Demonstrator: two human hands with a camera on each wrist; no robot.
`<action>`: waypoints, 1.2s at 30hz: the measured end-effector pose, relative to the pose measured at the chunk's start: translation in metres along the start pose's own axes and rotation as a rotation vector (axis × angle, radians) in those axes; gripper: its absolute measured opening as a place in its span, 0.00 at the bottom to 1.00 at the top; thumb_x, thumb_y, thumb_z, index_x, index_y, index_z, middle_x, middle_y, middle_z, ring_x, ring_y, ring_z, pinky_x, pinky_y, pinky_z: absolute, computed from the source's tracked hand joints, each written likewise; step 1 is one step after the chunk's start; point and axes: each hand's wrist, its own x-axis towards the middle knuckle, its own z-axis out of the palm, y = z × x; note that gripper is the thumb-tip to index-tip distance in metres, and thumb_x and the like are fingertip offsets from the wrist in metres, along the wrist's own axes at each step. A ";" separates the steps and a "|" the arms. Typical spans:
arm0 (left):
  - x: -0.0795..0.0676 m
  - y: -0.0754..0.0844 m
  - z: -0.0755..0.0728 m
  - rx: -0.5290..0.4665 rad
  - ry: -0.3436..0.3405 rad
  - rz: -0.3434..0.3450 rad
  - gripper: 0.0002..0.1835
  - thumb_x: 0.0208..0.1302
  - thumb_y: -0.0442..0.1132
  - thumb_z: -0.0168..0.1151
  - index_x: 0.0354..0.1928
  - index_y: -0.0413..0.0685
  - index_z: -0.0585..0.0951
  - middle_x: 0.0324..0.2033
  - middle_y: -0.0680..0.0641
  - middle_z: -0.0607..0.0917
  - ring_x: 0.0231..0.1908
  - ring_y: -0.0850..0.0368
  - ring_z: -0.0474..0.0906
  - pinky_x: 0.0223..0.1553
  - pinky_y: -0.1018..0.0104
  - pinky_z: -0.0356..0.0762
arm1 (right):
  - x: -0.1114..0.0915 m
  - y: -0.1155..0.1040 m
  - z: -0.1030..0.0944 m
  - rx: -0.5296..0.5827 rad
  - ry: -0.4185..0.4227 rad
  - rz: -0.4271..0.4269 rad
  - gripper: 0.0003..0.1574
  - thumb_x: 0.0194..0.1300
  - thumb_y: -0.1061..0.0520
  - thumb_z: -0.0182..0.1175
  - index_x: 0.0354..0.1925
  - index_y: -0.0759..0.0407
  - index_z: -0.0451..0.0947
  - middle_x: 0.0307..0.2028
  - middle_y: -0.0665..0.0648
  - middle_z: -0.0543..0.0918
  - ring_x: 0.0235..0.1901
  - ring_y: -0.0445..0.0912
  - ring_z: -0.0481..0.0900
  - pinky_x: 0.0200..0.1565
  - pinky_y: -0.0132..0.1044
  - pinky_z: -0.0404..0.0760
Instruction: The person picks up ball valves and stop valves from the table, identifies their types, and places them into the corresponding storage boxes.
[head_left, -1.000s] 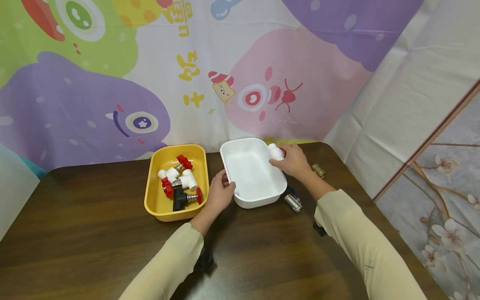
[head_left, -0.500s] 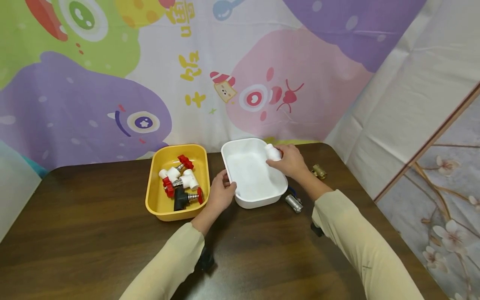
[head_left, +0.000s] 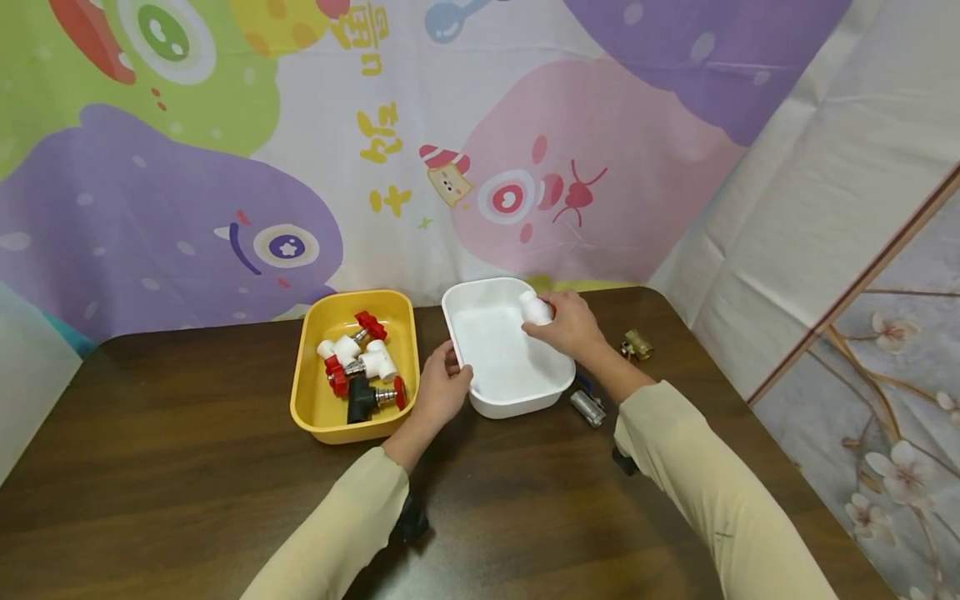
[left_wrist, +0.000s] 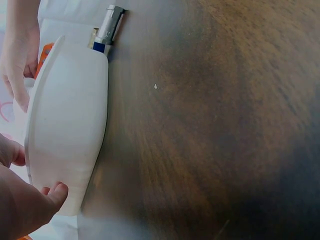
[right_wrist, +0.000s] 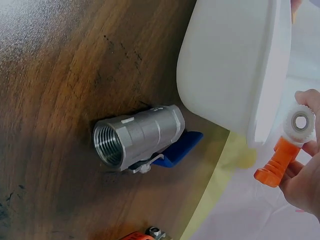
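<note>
My right hand [head_left: 572, 323] grips a white plastic valve [head_left: 535, 308] above the right side of the white tray [head_left: 491, 375]. In the right wrist view an orange-red handle [right_wrist: 278, 162] sticks out from the valve's white body [right_wrist: 299, 124]. My left hand [head_left: 442, 385] holds the white tray's left rim, its thumb [left_wrist: 59, 194] against the outer wall. Beside the tray's right front corner lies a steel ball valve [right_wrist: 140, 137] with a blue lever [right_wrist: 177, 150]. A brass valve [head_left: 637, 344] lies further right, partly behind my right arm.
A yellow tray [head_left: 306, 408] stands left of the white one. In it lie white valves [head_left: 377, 361] with red handles and a black valve [head_left: 362, 398]. A patterned cloth [head_left: 405, 242] hangs behind the brown table [head_left: 187, 467].
My right hand has moved left with the white valve, from the white tray's right rim to further over its inside. The left hand keeps its place on the rim.
</note>
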 end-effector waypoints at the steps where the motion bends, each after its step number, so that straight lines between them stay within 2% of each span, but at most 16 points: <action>1: 0.000 0.000 0.000 -0.001 0.002 0.005 0.29 0.64 0.36 0.53 0.66 0.34 0.61 0.54 0.36 0.73 0.51 0.47 0.75 0.51 0.57 0.78 | 0.000 -0.001 0.001 0.001 0.003 -0.006 0.40 0.52 0.43 0.67 0.59 0.61 0.71 0.53 0.64 0.75 0.52 0.55 0.70 0.52 0.49 0.74; 12: -0.002 0.001 0.001 -0.013 0.001 -0.003 0.29 0.64 0.35 0.53 0.66 0.34 0.61 0.54 0.36 0.73 0.51 0.47 0.75 0.52 0.57 0.78 | -0.002 -0.006 0.012 0.003 0.007 -0.035 0.39 0.51 0.44 0.67 0.57 0.62 0.73 0.52 0.65 0.75 0.51 0.56 0.72 0.51 0.49 0.74; 21: -0.002 0.002 0.001 -0.032 0.008 -0.001 0.29 0.65 0.35 0.53 0.66 0.33 0.61 0.54 0.35 0.73 0.51 0.46 0.75 0.53 0.56 0.77 | -0.001 -0.010 0.013 -0.001 0.007 -0.061 0.38 0.51 0.43 0.67 0.56 0.62 0.74 0.53 0.64 0.76 0.53 0.56 0.71 0.53 0.48 0.74; 36: -0.002 0.000 0.002 -0.032 0.022 0.004 0.28 0.64 0.35 0.53 0.65 0.34 0.62 0.53 0.36 0.73 0.50 0.47 0.75 0.52 0.57 0.78 | 0.000 -0.015 0.020 0.004 0.001 -0.049 0.39 0.52 0.43 0.67 0.57 0.61 0.73 0.55 0.64 0.74 0.55 0.55 0.70 0.53 0.48 0.74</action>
